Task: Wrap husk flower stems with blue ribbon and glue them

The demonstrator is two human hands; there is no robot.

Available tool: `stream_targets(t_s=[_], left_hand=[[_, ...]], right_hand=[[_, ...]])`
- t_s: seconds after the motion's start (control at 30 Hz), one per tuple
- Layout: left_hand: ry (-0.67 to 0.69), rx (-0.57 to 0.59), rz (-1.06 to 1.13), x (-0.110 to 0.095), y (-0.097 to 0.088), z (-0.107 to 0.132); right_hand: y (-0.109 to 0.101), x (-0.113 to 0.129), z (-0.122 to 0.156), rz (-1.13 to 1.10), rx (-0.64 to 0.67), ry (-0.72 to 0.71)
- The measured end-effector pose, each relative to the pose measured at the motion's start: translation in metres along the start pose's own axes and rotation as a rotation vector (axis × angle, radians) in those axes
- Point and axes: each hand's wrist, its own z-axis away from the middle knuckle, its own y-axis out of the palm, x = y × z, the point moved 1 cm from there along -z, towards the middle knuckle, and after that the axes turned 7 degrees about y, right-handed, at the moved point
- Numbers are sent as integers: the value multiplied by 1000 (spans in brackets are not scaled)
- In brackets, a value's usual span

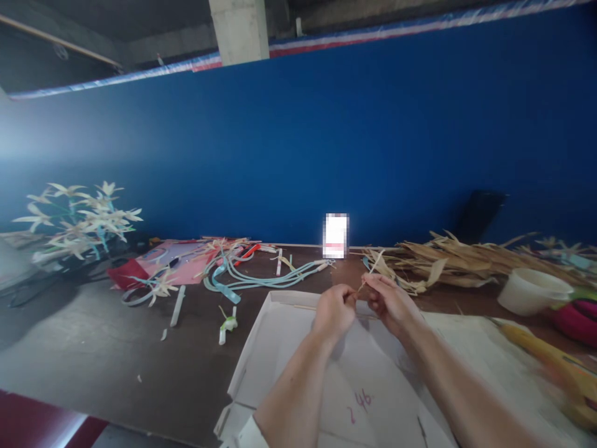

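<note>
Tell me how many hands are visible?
2. The left hand and the right hand meet above the white cardboard tray, both pinching a thin dried strip. No others show.

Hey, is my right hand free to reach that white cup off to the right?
Probably yes: nothing tall stands between the right hand and the white cup. But the hand is busy, pinching a dried leaf strip together with the left hand.
</note>
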Motion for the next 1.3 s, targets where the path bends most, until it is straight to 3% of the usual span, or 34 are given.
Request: stream_targets(t_s=[0.53, 0.9, 1.3], left_hand=[[-80, 2, -78, -2, -3, 0], [-97, -31, -91, -2, -5, 0], [-34, -24, -154, -5, -6, 0]], right_hand=[[2, 1, -1, 94, -155, -90], [2, 0, -1, 162, -180, -122], [3, -4, 1, 226, -74, -23]])
